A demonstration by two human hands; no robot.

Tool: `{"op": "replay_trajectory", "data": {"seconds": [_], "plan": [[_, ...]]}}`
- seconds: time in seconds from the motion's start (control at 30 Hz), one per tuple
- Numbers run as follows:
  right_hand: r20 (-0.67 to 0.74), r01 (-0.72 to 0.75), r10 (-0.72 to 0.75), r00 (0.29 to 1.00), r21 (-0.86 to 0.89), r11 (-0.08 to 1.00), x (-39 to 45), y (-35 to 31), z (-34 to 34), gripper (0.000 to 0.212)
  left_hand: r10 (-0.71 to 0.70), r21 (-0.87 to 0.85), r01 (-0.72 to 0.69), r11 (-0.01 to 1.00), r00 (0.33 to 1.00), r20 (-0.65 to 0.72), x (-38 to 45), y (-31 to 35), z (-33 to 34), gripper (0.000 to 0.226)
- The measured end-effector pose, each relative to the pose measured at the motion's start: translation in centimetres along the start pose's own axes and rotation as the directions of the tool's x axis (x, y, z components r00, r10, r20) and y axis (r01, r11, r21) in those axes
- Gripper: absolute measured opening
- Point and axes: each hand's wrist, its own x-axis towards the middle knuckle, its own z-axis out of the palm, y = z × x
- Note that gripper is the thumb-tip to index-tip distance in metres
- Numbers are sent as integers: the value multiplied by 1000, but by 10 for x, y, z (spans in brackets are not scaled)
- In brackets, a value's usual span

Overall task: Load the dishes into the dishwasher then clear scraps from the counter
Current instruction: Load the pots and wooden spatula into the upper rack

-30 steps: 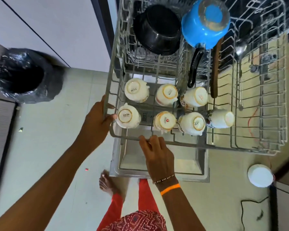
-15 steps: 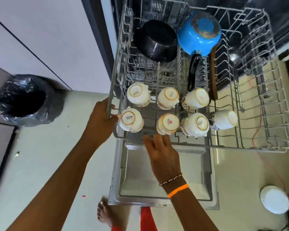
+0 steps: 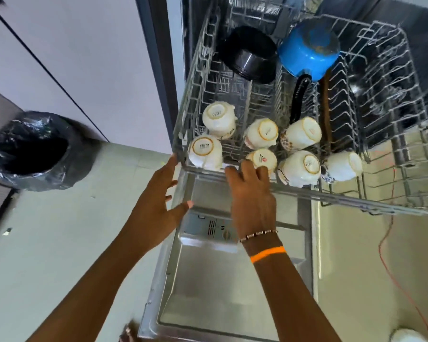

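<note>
The wire dishwasher rack (image 3: 331, 195) stands partly pulled out over the open dishwasher door (image 3: 220, 292). Several white cups (image 3: 205, 150) sit upside down along its front. Behind them lie a black pot (image 3: 251, 55) and a blue saucepan (image 3: 309, 48) with a black handle, and a brown wooden utensil (image 3: 326, 107) lies beside that handle. My left hand (image 3: 158, 201) hovers open just off the rack's front-left corner, fingers spread. My right hand (image 3: 252, 193) lies flat with its fingers stretched onto the rack's front rail, near the middle cup.
A bin lined with a black bag (image 3: 32, 151) stands on the floor to the left. White cabinet fronts rise behind it. An orange cable (image 3: 391, 243) runs across the floor on the right, and a white round object (image 3: 405, 336) shows at the bottom right edge.
The rack has slid back toward the dishwasher, uncovering more of the door. My left hand has let go of the rack's left corner and opened. My right hand stays on the front rail.
</note>
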Motion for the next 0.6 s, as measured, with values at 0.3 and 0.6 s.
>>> {"op": "replay_trajectory", "data": {"seconds": [0.3,0.6], "plan": [[40,85,-85,996,-19,996,102,20,29,46,17,194,-30,981,998,67,90,47,9,89],[233,101,-93,968,-24,995,183,41,42,51,-125,266,110,958,991,40,145,38,2,75]]}}
